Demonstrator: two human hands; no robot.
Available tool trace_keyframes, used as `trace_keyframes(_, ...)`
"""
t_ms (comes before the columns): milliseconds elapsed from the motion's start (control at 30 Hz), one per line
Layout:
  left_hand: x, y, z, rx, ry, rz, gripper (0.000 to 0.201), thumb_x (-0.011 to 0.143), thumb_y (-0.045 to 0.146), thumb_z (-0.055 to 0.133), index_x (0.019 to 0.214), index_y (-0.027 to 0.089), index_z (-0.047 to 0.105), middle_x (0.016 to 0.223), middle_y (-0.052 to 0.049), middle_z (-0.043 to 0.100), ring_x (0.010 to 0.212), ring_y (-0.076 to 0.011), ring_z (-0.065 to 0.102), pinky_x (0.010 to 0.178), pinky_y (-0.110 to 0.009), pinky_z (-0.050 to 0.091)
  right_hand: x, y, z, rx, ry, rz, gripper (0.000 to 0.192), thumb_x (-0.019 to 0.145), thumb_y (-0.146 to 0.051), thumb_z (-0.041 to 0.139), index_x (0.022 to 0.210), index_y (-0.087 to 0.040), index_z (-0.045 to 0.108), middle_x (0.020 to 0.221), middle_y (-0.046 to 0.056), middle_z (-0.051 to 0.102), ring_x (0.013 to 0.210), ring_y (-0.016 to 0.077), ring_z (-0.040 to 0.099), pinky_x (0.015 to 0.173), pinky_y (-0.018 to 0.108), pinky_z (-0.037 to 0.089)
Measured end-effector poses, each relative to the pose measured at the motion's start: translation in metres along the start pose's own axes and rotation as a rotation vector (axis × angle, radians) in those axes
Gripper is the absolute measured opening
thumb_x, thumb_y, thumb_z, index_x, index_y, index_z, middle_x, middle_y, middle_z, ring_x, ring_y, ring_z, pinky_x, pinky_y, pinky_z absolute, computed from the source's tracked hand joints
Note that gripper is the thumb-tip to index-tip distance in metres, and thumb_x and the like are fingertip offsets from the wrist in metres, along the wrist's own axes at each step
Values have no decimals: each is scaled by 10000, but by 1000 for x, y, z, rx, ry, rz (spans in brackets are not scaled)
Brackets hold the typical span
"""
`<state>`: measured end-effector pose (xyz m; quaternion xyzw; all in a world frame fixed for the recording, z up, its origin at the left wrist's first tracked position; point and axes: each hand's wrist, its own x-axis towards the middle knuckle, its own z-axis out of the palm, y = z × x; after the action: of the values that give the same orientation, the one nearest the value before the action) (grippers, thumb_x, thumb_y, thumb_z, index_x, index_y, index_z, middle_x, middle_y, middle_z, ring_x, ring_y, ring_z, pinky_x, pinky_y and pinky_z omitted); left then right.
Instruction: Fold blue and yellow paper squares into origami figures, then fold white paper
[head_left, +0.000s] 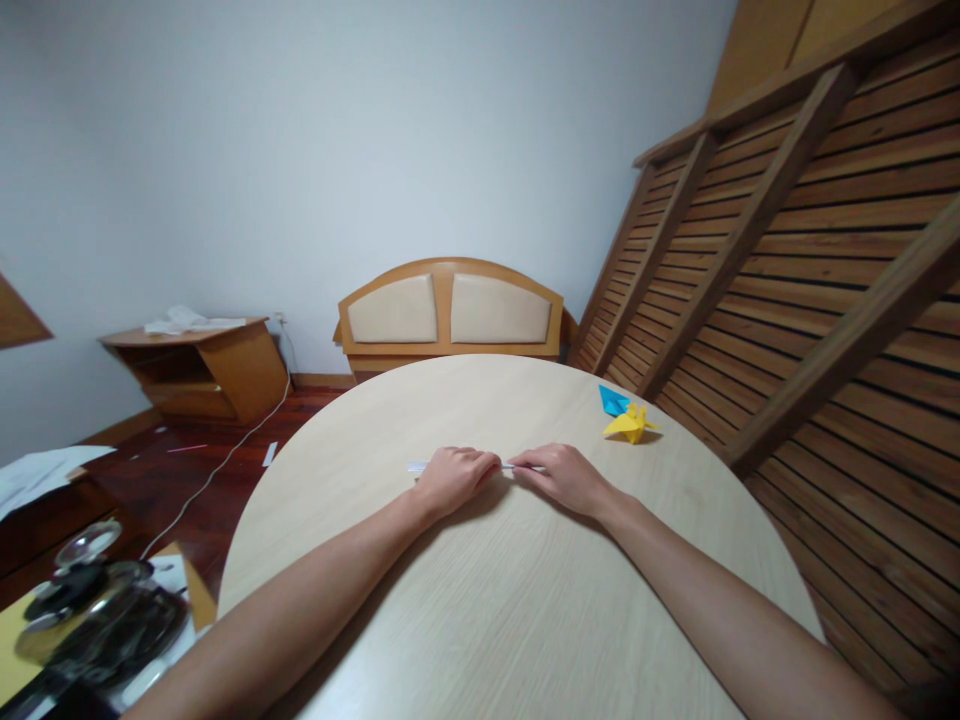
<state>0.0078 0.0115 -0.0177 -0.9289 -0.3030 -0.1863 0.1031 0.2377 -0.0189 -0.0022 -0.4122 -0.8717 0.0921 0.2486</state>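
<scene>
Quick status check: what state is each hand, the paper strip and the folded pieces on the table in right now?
left hand: closed, pinching the white paper strip
right hand: closed, pinching the strip's other end
white paper strip: flat on the round table, mostly hidden by the hands
yellow origami: folded, standing untouched
blue origami: folded, behind the yellow one

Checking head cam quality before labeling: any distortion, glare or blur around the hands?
Head view: strong wide-angle bend, round table edge and forearms stretched; soft even light, no glare, faint shadows under the left hand and right hand; white paper strip and yellow origami crane sharp.
</scene>
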Motion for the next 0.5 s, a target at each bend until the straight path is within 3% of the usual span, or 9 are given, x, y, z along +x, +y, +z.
trace_keyframes(233, 1, 1, -1, 32, 24, 14, 323, 1036, 323, 372, 953, 181, 650, 751, -50, 706, 655, -159, 661, 608, -246, 446, 2, -6, 5, 114, 72, 9, 266, 967, -366, 534, 1051, -236, 750, 1023, 46, 770, 920, 209, 704, 817, 293, 482)
trace_keyframes(500, 4, -4, -14, 125, -6, -42, 522, 1036, 494, 300, 819, 168, 644, 636, -59, 685, 535, -165, 620, 524, -246, 336, 3, -6, -4, 265, 68, 37, 255, 939, -344, 562, 986, -206, 771, 931, 48, 775, 820, 195, 691, 748, 278, 477)
